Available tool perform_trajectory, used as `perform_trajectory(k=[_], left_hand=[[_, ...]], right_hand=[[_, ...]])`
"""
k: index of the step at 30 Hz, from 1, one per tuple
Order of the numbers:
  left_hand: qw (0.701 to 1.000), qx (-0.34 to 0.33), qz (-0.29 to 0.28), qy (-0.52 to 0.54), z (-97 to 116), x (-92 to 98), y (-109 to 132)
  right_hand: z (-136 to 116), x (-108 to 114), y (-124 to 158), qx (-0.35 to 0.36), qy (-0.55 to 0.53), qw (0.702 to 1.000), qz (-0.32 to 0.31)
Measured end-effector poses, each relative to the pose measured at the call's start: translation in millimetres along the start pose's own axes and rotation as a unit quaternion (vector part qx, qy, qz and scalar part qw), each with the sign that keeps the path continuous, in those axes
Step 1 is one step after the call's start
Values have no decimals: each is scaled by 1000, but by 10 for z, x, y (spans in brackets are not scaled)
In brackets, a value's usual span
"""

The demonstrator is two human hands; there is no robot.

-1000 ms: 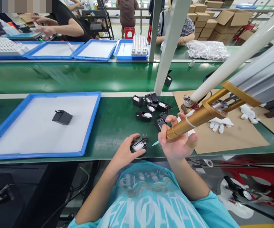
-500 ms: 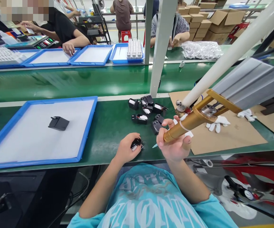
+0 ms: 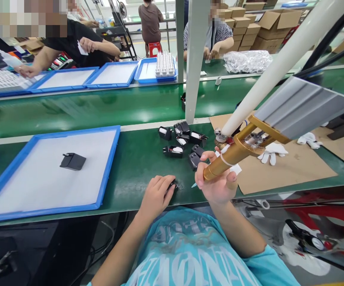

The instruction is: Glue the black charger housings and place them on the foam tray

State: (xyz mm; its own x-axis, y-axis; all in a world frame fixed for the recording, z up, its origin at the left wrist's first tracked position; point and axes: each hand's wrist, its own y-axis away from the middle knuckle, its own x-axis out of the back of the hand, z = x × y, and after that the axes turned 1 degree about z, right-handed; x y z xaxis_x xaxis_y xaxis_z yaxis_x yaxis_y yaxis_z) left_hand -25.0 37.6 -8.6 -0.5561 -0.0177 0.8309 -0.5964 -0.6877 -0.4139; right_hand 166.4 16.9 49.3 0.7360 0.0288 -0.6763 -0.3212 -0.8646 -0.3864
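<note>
My left hand is curled over a small black plug housing on the green bench, and only a sliver of the part shows past my fingers. My right hand grips the gold barrel of a hanging dispensing tool; its pale tip points down-left, a short way from the covered part. Behind my hands lies a cluster of several black plug housings, some with white insides. One finished black housing sits alone in the blue-rimmed white tray to my left.
A brown cardboard sheet with white gloves lies to the right. A white post rises behind the parts. Beyond the green conveyor, other people work at blue trays; one holds white parts. Boxes are stacked at the back.
My left hand turned the housing over and closed down on it, hiding its prongs and white inside. The right hand with the tool stayed nearly still. The view shifted slightly.
</note>
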Motion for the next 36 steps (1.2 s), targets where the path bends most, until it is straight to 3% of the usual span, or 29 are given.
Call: perform_trajectory(k=[3,6,13,21,24,26,28,29,31,33,34,36], left_hand=[[996,-27,84,-2,8,-117,71],[993,-33,117,2,1,-173,77],[999,-21,25,40,4,-55,43],[996,36,-82,-30,32,-93,116],[993,54,-100,31,1,-93,102],[982,102,-95,125,-27,-91,95],[941,211,-48,262,-43,-90,84],[898,277,-15,343,-41,-88,74],[775,381,38,502,-19,-73,39],[659,422,60,620,21,-36,-10],[620,426,62,655,41,-11,-36],[590,423,66,684,72,41,-79]], right_hand=[[-4,13,-11,0,-1,1000,1],[-5,21,-21,-5,-2,1000,0],[4,23,-23,-10,9,1000,7],[-29,18,-41,-13,30,999,27],[-34,18,-46,-14,40,998,41],[-36,25,-44,-14,38,998,40],[-36,36,-39,-10,32,999,33],[-36,41,-36,-9,29,999,28],[-35,50,-29,-7,26,999,22],[-36,50,-25,-6,30,999,26],[-37,47,-24,-8,35,999,32],[-41,34,-26,-12,48,998,46]])
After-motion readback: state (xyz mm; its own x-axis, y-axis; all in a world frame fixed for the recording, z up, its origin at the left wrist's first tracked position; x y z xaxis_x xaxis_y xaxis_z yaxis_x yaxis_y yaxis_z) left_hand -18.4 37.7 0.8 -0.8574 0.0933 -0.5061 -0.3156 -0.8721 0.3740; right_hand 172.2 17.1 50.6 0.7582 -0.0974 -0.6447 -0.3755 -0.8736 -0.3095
